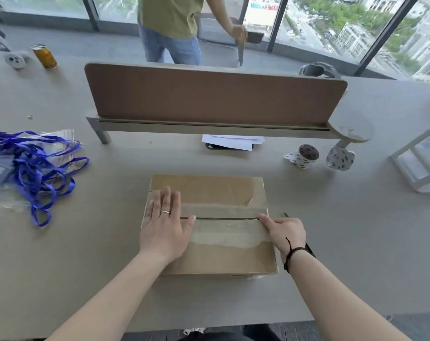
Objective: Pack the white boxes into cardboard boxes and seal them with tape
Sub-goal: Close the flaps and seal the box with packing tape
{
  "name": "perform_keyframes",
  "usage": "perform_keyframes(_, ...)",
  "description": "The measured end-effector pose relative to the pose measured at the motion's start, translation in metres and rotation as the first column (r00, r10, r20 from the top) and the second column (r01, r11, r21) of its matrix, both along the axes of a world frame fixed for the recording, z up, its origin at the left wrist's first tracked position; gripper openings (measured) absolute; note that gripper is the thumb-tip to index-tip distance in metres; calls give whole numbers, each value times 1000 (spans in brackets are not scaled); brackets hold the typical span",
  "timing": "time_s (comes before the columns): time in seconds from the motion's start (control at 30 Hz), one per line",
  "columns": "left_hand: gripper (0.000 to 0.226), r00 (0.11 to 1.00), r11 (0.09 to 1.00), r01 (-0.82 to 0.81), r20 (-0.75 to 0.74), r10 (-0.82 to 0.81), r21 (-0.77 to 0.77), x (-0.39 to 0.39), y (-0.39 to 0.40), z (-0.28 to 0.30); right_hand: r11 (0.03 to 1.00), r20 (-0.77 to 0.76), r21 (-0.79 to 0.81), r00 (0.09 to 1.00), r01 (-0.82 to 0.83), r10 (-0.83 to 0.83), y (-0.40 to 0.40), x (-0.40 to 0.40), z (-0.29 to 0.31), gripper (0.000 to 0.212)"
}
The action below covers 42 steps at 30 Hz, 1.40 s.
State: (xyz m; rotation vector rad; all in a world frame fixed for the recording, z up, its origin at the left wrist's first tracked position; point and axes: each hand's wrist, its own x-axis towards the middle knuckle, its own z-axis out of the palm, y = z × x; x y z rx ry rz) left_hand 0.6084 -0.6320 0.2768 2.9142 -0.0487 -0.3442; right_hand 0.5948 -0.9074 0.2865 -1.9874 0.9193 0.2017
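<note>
A closed cardboard box (209, 225) sits on the table (356, 242) directly before the person, clear tape (228, 232) running along its centre seam. The left hand (164, 222), fingers straight and spread, presses flat on the lid, apparently holding the flaps down. The right hand (284, 231) has its fingers curled at the box's right edge, seemingly smoothing the tape end over the corner; whether it pinches anything cannot be told. Beyond lie two tape rolls (306, 156), blue lanyards (36, 168), a desk divider (214, 97) and a standing bystander (172, 28). No white boxes are visible.
</note>
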Motion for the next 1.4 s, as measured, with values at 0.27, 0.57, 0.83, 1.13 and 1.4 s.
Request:
perform_keyframes(0.27, 63, 925, 931, 364, -130, -358, 20, -18, 2, 12, 767, 13, -603, 958, -221, 286, 35, -15, 4, 24)
perform_keyframes(0.57, 77, 899, 901, 430, -69, -433, -61, -25, 1, 21, 433, -13, -650, 578, -625, 816, 81, -32, -23, 52)
perform_keyframes(0.83, 61, 966, 966, 255, -29, -257, -53, -31, 40, 9, 472, -110, -568, 631, -674, 768, 47, -31, -13, 77)
perform_keyframes(1.13, 75, 978, 978, 195, -58, -199, -70, -44, 57, 5, 627, -64, -499, 748, -597, 661, 27, -44, -11, 43)
perform_keyframes(1.4, 84, 998, 957, 27, -54, -44, -290, -55, 57, 3, 866, 148, -284, 874, -411, 463, 30, -55, -10, 55)
